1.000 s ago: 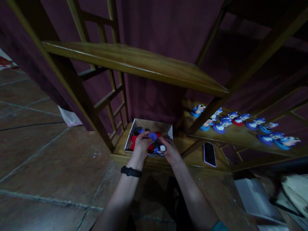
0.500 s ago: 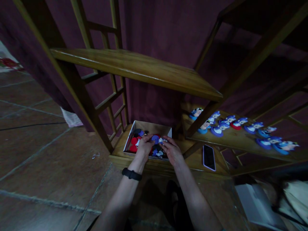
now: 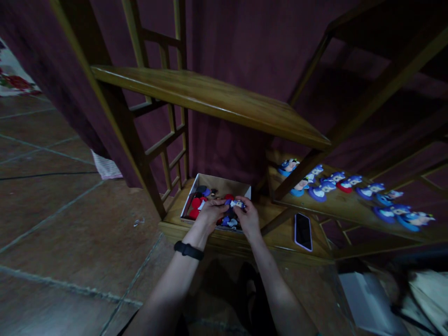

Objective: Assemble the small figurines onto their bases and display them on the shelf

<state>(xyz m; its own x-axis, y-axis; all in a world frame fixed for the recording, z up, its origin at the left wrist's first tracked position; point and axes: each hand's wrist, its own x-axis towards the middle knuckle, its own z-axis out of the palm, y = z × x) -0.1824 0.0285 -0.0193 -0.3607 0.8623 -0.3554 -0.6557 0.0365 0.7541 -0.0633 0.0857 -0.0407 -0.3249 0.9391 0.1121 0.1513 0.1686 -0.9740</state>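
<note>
A small white and blue-purple figurine (image 3: 238,204) with a purple round base is held between my two hands, just above a cardboard box. My left hand (image 3: 211,214), with a black band on its wrist, has its fingers closed at the base end. At the other end, the thumb and fingers of my right hand (image 3: 249,217) pinch the figurine's head. The open box (image 3: 191,195) on the low wooden shelf holds several red, purple and dark round bases and small figurines, partly covered by my hands.
Several finished-looking figurines (image 3: 370,189) on round bases stand on a raised shelf (image 3: 336,205) at right. A phone (image 3: 303,232) lies on the low shelf. Overhead juts a wooden board (image 3: 210,100). A grey-white box (image 3: 367,298) is at lower right.
The figurine and its purple base, apart or tilted before, now lie in line between my hands. My right fingers have closed in around the head. The view has shifted slightly.
</note>
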